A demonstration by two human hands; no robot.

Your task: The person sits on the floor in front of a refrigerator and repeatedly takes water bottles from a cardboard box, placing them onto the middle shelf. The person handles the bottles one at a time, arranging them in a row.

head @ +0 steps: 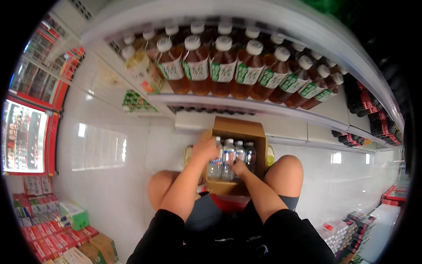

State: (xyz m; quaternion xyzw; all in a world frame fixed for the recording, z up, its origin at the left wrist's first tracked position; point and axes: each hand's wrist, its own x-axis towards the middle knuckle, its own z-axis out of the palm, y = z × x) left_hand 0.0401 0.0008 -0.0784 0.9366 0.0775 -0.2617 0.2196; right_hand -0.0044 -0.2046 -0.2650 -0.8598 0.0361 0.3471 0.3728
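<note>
An open cardboard box (237, 188) stands between my bent knees. Inside it, clear plastic bottles (228, 155) with white caps and blue-and-red labels stand in a row. My left hand (206, 149) is at the box's left side, its fingers curled around the upper part of the leftmost bottle (215, 171). Lower down, my right hand (239, 167) reaches in from the right, with its fingertips against the second bottle from the left. How firmly the right fingers hold that bottle is hidden.
A shelf (260, 104) ahead bears rows of brown-tea bottles (223, 62) with green-and-white labels. A shelf edge (230, 8) overhangs them. Red-framed glass coolers (51, 142) stand left, stacked cartons (59, 239) at lower left. Dark soda bottles (366, 102) sit at right.
</note>
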